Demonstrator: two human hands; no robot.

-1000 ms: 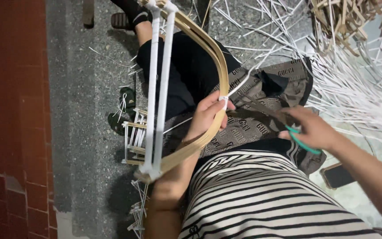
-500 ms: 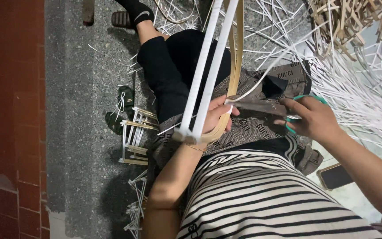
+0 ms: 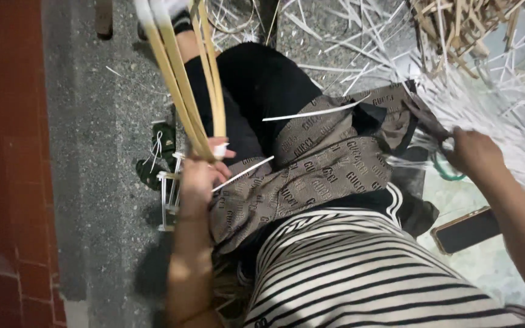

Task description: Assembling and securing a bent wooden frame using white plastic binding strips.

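Head view: the left hand sits low and left of centre, its fingers clamped around the lower ends of a bundle of cane strips. The bundle mixes tan slats with one or two white ones and rises steeply from the fist to the top edge of the picture, leaning a little to the left. A thin white strip pokes out of the same fist and lies slanting across a brown patterned cloth spread over the person's lap. A second white strip lies further up on that cloth, beside the black trouser leg.

The right hand is well apart from the bundle, out at the right. Its fingers are curled together around the green handles of a pair of scissors, of which only a loop shows below the hand; the blades are hidden.

Beneath the left forearm stands a small frame of white and tan slats on the grey speckled floor, just beside a dark sandal. A heap of white strip offcuts covers the floor at the right, with a pile of tan sticks at the top right. A phone with a dark screen lies near the right forearm. A red brick wall runs down the left edge.
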